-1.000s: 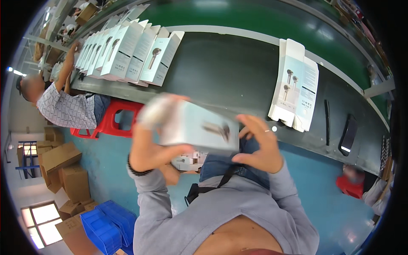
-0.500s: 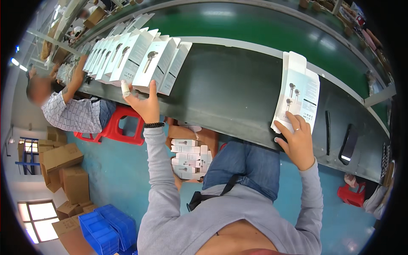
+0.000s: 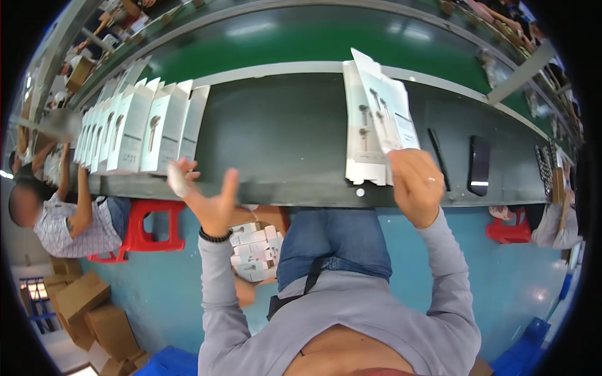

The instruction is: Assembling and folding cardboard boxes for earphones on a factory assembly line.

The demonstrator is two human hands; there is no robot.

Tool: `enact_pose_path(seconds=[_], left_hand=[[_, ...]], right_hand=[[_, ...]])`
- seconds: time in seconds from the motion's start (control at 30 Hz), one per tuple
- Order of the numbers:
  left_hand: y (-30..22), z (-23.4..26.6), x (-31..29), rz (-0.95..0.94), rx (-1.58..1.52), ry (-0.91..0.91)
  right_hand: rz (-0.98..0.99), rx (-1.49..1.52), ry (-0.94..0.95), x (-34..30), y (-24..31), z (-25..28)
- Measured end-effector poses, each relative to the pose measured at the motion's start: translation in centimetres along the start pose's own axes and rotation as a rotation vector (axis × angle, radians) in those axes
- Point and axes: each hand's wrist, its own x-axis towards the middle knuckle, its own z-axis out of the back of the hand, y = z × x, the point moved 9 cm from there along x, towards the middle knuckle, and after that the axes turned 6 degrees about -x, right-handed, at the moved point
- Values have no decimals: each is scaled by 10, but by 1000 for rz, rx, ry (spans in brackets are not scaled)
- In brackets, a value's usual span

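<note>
My right hand (image 3: 415,187) pinches the lower edge of a flat, unfolded carton (image 3: 392,111), white and pale blue with pictures of a dark-headed device. It is tilted up off a stack of similar flat cartons (image 3: 365,168) lying on the table. My left hand (image 3: 210,199), its fingers spread and a white covering on one finger, hovers over the table's near edge with nothing in it. Just beyond it, to the left, stands a row of opened-out upright cartons (image 3: 164,128) with raised flaps.
The dark table (image 3: 276,135) runs across, with a green strip (image 3: 288,44) behind it. A black pen-like stick (image 3: 439,160) and a phone (image 3: 479,166) lie at right. Below the table is a box of small cartons (image 3: 254,250). Someone sits at left by a red stool (image 3: 153,225).
My right hand has closed on the top flat carton and lifted it at an angle. My left hand has come away from the upright cartons. The whole view has turned.
</note>
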Motion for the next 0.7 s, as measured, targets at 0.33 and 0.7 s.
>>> enact_pose_path(seconds=[0.33,0.7], left_hand=[[-147,-80,-11,-524,68,557],[-137,-78,-13,-400,-47,741]], right_hand=[[-869,1437,-13,-25,7,-8],[-639,938,125,-21,1,-9]])
